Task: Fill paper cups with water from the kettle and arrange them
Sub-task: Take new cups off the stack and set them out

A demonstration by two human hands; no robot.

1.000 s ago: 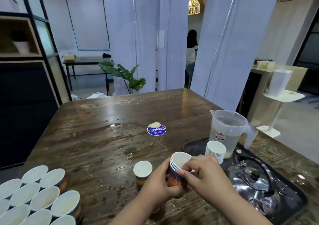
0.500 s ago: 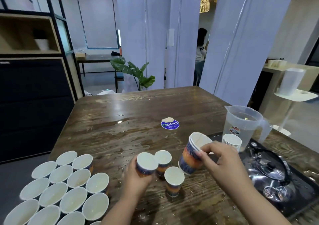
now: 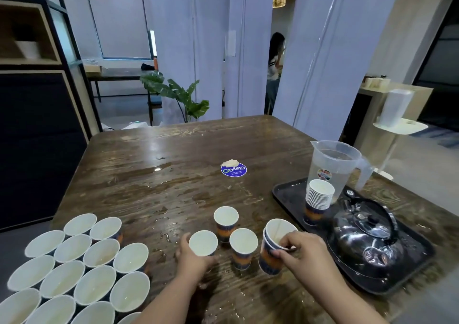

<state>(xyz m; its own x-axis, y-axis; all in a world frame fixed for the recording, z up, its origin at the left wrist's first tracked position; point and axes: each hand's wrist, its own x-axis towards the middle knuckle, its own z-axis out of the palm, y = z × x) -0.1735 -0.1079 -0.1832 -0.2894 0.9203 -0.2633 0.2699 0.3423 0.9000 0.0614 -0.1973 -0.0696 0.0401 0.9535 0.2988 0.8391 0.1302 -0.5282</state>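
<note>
Left hand (image 3: 192,257) wraps round a single paper cup (image 3: 203,243), which stands upright on the wet wooden tabletop (image 3: 173,174). Right hand (image 3: 301,251) pinches the rim of a small nested stack of cups (image 3: 273,246), tilted a little to the left, its base down at the tabletop. Between the two hands stands another cup (image 3: 243,248), and one more (image 3: 226,220) sits just beyond it, both upright and apart from the hands. Far left and near, a tight cluster of open cups (image 3: 82,269) crowds the table's corner. To the right, a black tray (image 3: 288,192) carries a taller stack of cups (image 3: 319,200), a clear jug (image 3: 335,167) with water in it, and the shiny dark kettle (image 3: 367,236), lid on, handle up. A blue round sticker (image 3: 233,170) lies mid-table.
</note>
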